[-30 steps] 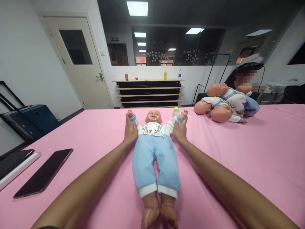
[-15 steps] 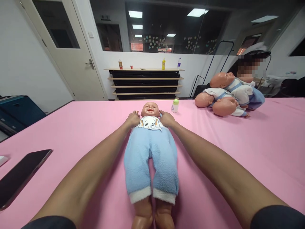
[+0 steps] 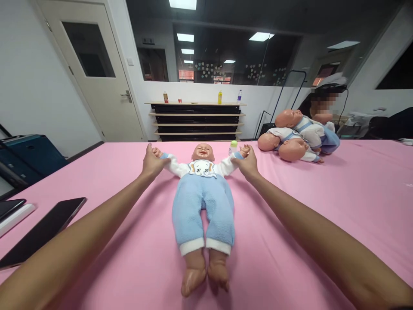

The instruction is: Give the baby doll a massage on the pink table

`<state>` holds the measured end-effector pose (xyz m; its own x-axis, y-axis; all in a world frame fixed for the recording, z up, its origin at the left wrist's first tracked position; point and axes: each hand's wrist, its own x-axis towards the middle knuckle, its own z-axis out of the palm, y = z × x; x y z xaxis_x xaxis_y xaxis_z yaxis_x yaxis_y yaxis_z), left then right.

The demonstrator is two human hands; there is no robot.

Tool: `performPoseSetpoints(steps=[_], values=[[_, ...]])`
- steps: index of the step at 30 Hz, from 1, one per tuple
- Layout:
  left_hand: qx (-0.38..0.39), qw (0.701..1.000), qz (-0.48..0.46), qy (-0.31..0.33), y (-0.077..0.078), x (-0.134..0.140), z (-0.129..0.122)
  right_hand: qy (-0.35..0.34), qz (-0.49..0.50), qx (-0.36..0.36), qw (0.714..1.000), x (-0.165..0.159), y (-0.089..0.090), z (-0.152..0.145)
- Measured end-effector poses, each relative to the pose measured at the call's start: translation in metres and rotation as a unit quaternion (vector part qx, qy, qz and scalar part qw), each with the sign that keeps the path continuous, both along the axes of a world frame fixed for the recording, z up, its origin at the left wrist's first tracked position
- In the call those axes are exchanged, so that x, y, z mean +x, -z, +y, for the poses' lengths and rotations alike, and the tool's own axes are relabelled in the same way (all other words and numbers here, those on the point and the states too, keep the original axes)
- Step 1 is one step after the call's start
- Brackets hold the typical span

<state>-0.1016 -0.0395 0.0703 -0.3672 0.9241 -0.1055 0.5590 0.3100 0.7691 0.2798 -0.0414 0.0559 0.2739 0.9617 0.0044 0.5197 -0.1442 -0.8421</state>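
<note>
A baby doll (image 3: pixel 203 202) in light blue trousers and a white top with an elephant face lies on its back, feet toward me. Its arms are stretched out to both sides. My left hand (image 3: pixel 152 163) is closed around the doll's forearm on the left, near the blue cuff. On the other side my right hand (image 3: pixel 249 162) grips the other forearm at its cuff. The doll's small hands show beyond my thumbs. Just behind the doll's arm on the right stands a small white bottle with a green cap (image 3: pixel 232 147), partly hidden.
Pink cloth (image 3: pixel 290 206) covers the table. Several more dolls (image 3: pixel 298 135) are piled at the far right, with a person (image 3: pixel 322 99) behind them. A dark phone (image 3: pixel 45 232) and a white-edged item (image 3: pixel 16 219) lie at left. Bottles stand on a shelf unit (image 3: pixel 196 114).
Both my hands have moved outward from beside the doll's head, spreading its arms wide to the sides. The camera view has tilted up a little.
</note>
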Motion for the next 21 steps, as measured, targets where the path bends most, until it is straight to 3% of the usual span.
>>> performPoseSetpoints(steps=[2,5,10,15,21], values=[[-0.015,0.999,0.025,0.034,-0.018,-0.010,-0.031,0.022,0.051,0.002,0.998,0.015,-0.009,-0.024],[-0.094,0.988,0.077,0.096,-0.034,-0.015,-0.080,0.019,0.063,-0.031,0.997,0.027,-0.018,-0.066],[-0.138,0.961,0.169,0.173,-0.037,-0.006,-0.134,-0.025,-0.045,-0.119,0.992,0.025,-0.026,-0.122],[-0.122,0.940,0.236,0.212,-0.038,0.004,-0.146,-0.076,-0.151,-0.132,0.977,0.016,-0.037,-0.133],[-0.134,0.962,0.165,0.173,-0.065,-0.013,-0.123,-0.027,-0.105,-0.083,0.991,0.030,-0.055,-0.106]])
